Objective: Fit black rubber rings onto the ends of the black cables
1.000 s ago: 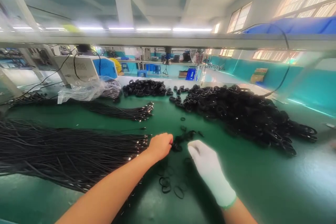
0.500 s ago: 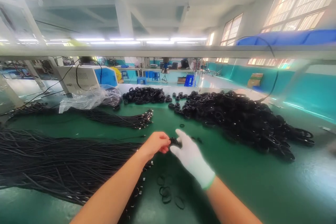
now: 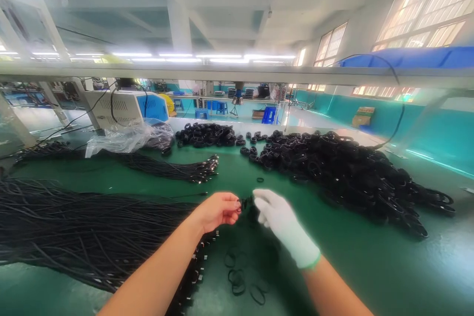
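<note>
My bare left hand (image 3: 218,212) is closed in a pinch on the left end of a small black looped cable (image 3: 244,203), held just over the green table. Its exact shape is blurred. My right hand (image 3: 279,222), in a white glove with a green cuff, has its fingers curled at the other end of that black piece; the fingertips partly hide it. Below my hands lie several loose thin black rings (image 3: 237,281) on the table. A single black ring (image 3: 260,179) rests farther back.
Long straight black cables (image 3: 92,227) with metal ends spread across the left. A second cable bundle (image 3: 174,168) lies behind them. Coiled black cables form a large pile (image 3: 340,173) at right and a smaller pile (image 3: 205,136) at the back, near clear plastic (image 3: 118,140) and a machine (image 3: 122,108).
My right hand has shifted slightly right, its fingers now more curled. The left hand keeps its pinch on the black piece, which shows more between the hands. The view has moved slightly.
</note>
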Demonstrator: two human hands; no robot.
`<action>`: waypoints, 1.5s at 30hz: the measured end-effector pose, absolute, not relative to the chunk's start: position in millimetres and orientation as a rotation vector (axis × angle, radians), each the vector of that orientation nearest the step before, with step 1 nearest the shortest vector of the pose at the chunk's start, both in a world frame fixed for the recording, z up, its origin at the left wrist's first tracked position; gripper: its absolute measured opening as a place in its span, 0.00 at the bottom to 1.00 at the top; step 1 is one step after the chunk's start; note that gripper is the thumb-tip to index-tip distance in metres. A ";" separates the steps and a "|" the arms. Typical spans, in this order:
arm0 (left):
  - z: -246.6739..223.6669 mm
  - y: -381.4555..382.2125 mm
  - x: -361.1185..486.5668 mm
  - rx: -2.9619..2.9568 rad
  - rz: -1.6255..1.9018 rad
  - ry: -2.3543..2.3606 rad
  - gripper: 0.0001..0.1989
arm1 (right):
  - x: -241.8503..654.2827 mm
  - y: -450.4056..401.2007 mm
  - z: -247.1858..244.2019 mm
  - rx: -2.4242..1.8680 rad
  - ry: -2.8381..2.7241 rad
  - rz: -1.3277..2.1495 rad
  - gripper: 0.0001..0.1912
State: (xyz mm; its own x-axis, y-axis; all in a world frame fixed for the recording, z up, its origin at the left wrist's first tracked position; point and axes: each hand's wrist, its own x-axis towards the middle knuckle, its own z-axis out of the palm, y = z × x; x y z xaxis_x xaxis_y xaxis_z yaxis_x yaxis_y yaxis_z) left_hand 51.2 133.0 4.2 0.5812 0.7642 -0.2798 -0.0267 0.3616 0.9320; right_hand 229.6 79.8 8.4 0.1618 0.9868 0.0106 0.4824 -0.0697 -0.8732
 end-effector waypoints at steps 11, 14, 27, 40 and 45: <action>6.7 104.4 33.4 1.092 0.635 0.782 0.12 | 228.4 45.7 -7.8 -1.547 -1.316 1.090 0.13; 6.3 93.5 33.1 1.134 0.537 0.780 0.13 | 219.0 31.9 -4.8 -1.561 -1.367 1.052 0.18; 0.1 87.8 33.5 1.843 0.392 1.228 0.02 | 229.9 30.4 1.3 -1.733 -1.652 0.858 0.10; -15.1 139.2 103.8 2.186 0.408 1.464 0.05 | 242.4 38.1 -2.1 -1.790 -1.366 0.674 0.15; -5.9 138.9 85.1 2.110 0.342 1.296 0.09 | 237.9 36.0 -6.4 -1.742 -1.227 0.745 0.17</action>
State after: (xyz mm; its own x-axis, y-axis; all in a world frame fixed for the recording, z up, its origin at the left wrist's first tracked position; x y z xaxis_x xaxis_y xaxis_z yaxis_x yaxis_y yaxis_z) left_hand 85.1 138.9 -5.9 0.4825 0.8700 -0.1019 0.7060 -0.3173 0.6331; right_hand 237.9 36.0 -6.4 0.3390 0.9408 0.0043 0.4303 -0.1511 -0.8900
